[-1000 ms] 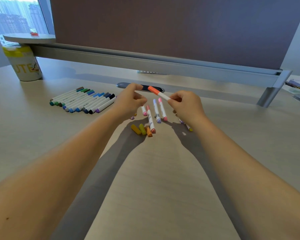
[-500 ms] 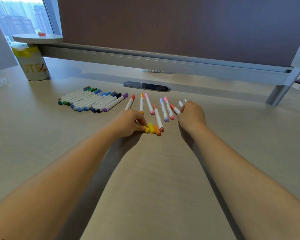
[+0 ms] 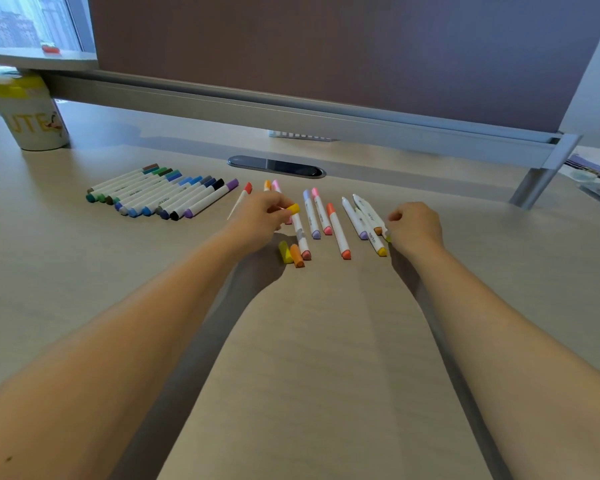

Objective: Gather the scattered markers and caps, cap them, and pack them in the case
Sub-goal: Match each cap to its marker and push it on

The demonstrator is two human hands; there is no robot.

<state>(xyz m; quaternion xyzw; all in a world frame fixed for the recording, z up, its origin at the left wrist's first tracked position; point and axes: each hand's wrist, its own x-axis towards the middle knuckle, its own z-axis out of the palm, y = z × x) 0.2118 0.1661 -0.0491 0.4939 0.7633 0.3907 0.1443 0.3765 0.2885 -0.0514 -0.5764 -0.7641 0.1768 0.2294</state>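
Since half a second ago, the left hand has lifted a yellow cap in pinching fingertips; the right hand, curled, reaches an uncapped marker right of it, grasp unclear.

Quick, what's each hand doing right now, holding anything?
Left hand: pinching a yellow cap.
Right hand: fingers curled at the uncapped markers; whether it grips one cannot be told.

The left hand has lifted off the table and now pinches a yellow cap, leaving only two loose caps by the markers. The right hand has shifted rightward to the uncapped markers, fingers curled at their near ends.
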